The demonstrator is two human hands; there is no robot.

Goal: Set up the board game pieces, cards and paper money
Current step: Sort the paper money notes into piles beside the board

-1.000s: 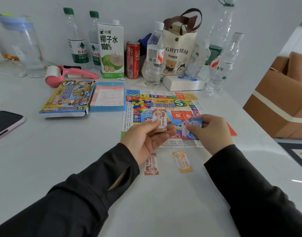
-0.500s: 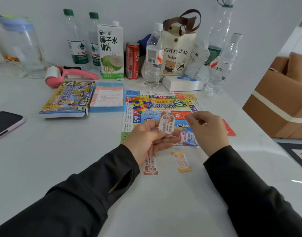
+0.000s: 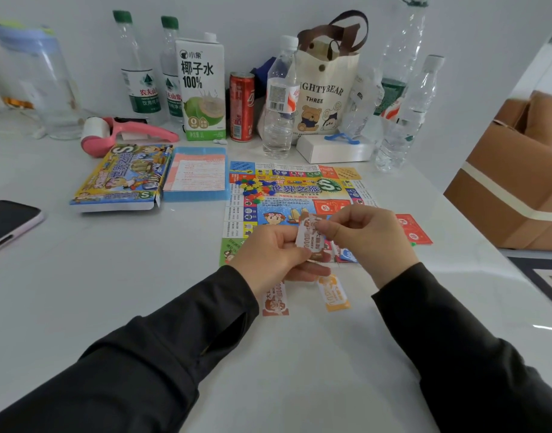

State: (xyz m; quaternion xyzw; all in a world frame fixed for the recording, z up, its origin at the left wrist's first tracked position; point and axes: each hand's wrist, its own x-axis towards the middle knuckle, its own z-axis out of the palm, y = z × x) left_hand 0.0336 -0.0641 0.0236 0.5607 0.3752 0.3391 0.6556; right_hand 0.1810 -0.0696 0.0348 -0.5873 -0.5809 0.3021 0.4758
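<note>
Back over the game board (image 3: 299, 189), the right hand (image 3: 370, 237) now pinches the top of the money stack (image 3: 310, 239). The left hand (image 3: 268, 254) grips its lower end, presumably steadying it so one note peels off. Brown note (image 3: 276, 303) and orange note (image 3: 334, 295) lie sorted on the table (image 3: 143, 292).

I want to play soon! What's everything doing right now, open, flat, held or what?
Game board, unfolded flat.
Held note, pinched by left hand and right hand.
Brown note, flat on table.
Orange note, flat on table.
Coloured pieces, heaped on board.
Game box, lying flat, end flap open.
Phone, screen dark.
</note>
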